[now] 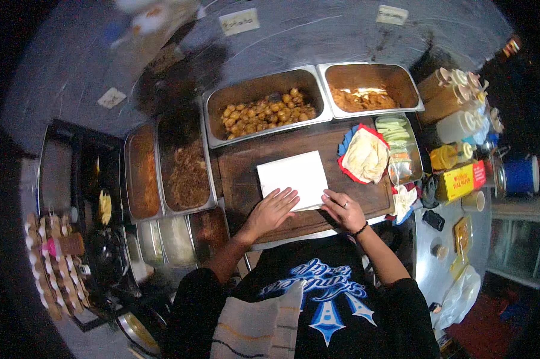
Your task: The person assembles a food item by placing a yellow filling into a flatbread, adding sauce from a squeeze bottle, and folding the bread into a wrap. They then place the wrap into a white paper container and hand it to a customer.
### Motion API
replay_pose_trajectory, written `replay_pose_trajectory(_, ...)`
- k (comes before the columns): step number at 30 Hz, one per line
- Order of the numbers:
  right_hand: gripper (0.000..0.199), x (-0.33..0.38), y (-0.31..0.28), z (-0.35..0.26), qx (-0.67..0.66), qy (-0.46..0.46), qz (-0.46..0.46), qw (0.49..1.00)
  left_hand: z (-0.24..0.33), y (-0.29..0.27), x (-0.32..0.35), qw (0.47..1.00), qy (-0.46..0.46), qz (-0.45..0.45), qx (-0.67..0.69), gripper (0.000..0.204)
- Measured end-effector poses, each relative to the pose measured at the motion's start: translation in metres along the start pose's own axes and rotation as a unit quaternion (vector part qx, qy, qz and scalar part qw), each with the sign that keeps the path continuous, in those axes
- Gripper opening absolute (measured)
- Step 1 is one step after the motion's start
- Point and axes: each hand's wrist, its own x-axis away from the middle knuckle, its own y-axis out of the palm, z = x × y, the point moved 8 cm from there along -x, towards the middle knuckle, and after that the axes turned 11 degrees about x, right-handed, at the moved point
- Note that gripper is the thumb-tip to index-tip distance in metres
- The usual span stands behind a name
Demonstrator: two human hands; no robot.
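Head view, white box (pixel 293 175), long axis seemingly crosswise, right end farther

Beyond the board (pixel 240 170) are a potato tray (pixel 252 91) and a smaller tray (pixel 371 74); on its right end, a cloth (pixel 365 155); right of it, green slices (pixel 392 128), bottles (pixel 455 127) and a yellow box (pixel 458 181); left of it, a shreds tray (pixel 180 119) and, well apart, an egg carton (pixel 56 269).

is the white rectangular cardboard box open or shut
Shut: the white rectangular box shows a flat top hiding its inside, with the left fingers resting on it.
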Motion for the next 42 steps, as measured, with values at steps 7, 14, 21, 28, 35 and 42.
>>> replay_pose_trajectory(7, 0.046, 0.003, 0.008, 0.005, 0.023, -0.052, -0.034, 0.998, 0.003, -0.006, 0.000, 0.998, 0.007, 0.063, 0.025, 0.052)
replay_pose_trajectory(14, 0.034, 0.003, 0.004, 0.003, -0.037, 0.149, 0.013, 0.988, 0.003, -0.029, -0.023, 0.993, -0.113, -0.007, 0.036, 0.068)
replay_pose_trajectory(21, 0.040, -0.017, 0.014, 0.053, -0.063, 0.180, 0.011, 0.982, -0.033, -0.048, -0.057, 0.980, -0.194, -0.027, 0.020, 0.074)
replay_pose_trajectory(28, 0.036, -0.030, 0.012, 0.082, -0.151, 0.237, 0.005, 0.960, -0.005, -0.036, -0.056, 0.966, -0.256, 0.028, -0.025, 0.074)
replay_pose_trajectory(35, 0.011, 0.013, 0.015, 0.059, -0.211, 0.400, 0.072, 0.889, -0.003, -0.010, -0.096, 0.982, -0.162, -0.051, -0.083, 0.084)
replay_pose_trajectory(42, 0.020, 0.014, 0.000, 0.020, -0.161, 0.452, 0.015, 0.877, -0.002, -0.006, -0.096, 0.981, -0.154, -0.050, -0.103, 0.080)
